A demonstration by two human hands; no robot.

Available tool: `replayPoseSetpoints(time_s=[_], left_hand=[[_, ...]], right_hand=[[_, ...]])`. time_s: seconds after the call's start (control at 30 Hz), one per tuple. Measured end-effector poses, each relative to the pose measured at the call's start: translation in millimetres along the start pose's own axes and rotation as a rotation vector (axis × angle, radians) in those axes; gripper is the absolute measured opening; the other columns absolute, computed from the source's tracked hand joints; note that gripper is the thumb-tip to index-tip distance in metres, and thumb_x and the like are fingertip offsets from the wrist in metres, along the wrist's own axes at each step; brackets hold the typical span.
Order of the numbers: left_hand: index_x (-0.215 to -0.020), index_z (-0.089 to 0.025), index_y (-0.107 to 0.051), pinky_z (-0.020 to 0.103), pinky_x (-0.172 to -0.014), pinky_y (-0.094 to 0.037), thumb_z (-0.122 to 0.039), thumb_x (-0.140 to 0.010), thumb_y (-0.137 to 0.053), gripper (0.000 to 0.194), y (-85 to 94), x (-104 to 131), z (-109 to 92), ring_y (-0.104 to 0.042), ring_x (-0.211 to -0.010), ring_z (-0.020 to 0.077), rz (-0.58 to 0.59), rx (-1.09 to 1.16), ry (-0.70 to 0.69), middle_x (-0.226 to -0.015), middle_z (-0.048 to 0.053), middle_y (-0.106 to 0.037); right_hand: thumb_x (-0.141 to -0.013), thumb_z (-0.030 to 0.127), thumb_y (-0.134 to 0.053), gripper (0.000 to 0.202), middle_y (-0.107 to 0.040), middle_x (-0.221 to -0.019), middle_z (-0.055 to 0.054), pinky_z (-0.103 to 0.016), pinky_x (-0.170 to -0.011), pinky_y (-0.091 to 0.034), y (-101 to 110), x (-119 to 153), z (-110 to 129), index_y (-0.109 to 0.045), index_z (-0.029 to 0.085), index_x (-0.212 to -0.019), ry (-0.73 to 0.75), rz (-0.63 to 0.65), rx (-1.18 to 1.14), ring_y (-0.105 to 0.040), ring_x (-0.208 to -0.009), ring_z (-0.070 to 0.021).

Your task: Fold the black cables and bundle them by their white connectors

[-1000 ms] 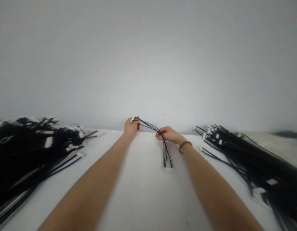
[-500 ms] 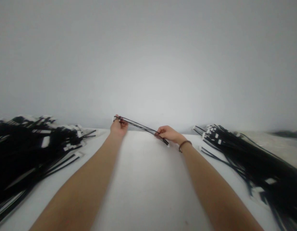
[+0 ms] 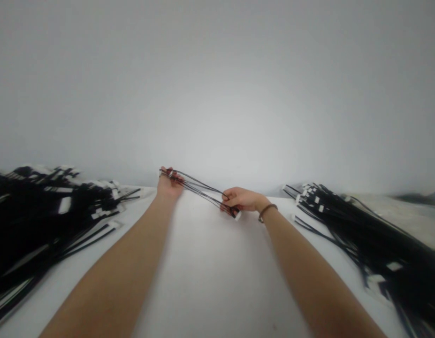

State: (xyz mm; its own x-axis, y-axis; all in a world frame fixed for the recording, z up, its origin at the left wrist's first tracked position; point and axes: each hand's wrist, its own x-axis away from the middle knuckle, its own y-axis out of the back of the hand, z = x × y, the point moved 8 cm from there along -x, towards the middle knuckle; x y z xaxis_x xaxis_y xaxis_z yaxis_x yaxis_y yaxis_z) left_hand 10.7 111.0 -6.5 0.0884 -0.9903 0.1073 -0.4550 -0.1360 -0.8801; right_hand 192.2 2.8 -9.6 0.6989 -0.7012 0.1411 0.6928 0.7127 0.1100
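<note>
Several thin black cables with small white connectors stretch between my two hands, just above the table's far part. My left hand is closed on their left end, where a white connector shows by the fingertips. Lower and to the right, my right hand pinches the cables near the other end. A white connector sticks out below its fingers. The strands slope down from left to right and are spread apart in the middle. How the fingers grip each strand is too small to tell.
A large heap of black cables with white connectors lies at the left. Another bundle of such cables lies at the right, beside a clear plastic bag. Behind the white table rises a plain pale wall.
Both hands have shifted slightly left with the cables. The strands, closer together before, are now fanned apart, and the right-end connector has moved left and a little lower.
</note>
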Motion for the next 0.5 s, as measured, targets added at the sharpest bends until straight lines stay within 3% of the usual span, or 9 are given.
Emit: replayPoseSetpoints(time_s=[0.07,0.2,0.37,0.5], left_hand=[[-0.060,-0.016,-0.043,0.017,-0.036,-0.030,-0.040,-0.082,-0.036,0.034,-0.5,1.3,1.5,-0.036,-0.034,0.0057,0.000,0.023,0.014,-0.042,-0.004,-0.038],[-0.062,-0.016,-0.045,0.017,-0.037,-0.032,-0.043,-0.082,-0.035,0.034,3.9,3.0,2.7,-0.039,-0.035,0.0063,-0.070,0.015,0.010,-0.044,-0.003,-0.041],[-0.062,-0.016,-0.046,0.018,-0.041,-0.036,-0.040,-0.083,-0.034,0.034,4.8,3.3,4.0,-0.042,-0.037,0.0067,-0.097,-0.008,0.000,-0.046,-0.002,-0.044],[-0.063,-0.016,-0.047,0.019,-0.040,-0.037,-0.039,-0.083,-0.035,0.033,5.5,2.0,5.1,-0.042,-0.037,0.0075,-0.084,-0.030,-0.007,-0.047,-0.002,-0.046]], right_hand=[[-0.064,0.023,-0.059,0.021,-0.057,-0.066,-0.002,-0.017,-0.042,-0.037,-11.9,-2.6,-0.2,-0.041,0.014,-0.065,-0.037,0.072,0.022,-0.049,-0.048,-0.0068],[-0.070,0.023,-0.053,0.012,-0.058,-0.069,-0.003,-0.014,-0.041,-0.032,-21.5,-3.2,2.6,-0.050,0.011,-0.073,-0.075,0.099,0.100,-0.046,-0.048,-0.0046],[-0.074,0.025,-0.050,0.021,-0.063,-0.080,-0.008,-0.014,-0.038,-0.028,-32.0,1.3,5.1,-0.053,0.009,-0.087,-0.106,0.206,0.057,-0.041,-0.044,-0.0028],[-0.075,0.026,-0.050,0.030,-0.063,-0.087,-0.012,-0.015,-0.036,-0.025,-53.3,-2.9,7.3,-0.052,0.007,-0.099,-0.110,0.332,0.023,-0.036,-0.040,-0.0015]])
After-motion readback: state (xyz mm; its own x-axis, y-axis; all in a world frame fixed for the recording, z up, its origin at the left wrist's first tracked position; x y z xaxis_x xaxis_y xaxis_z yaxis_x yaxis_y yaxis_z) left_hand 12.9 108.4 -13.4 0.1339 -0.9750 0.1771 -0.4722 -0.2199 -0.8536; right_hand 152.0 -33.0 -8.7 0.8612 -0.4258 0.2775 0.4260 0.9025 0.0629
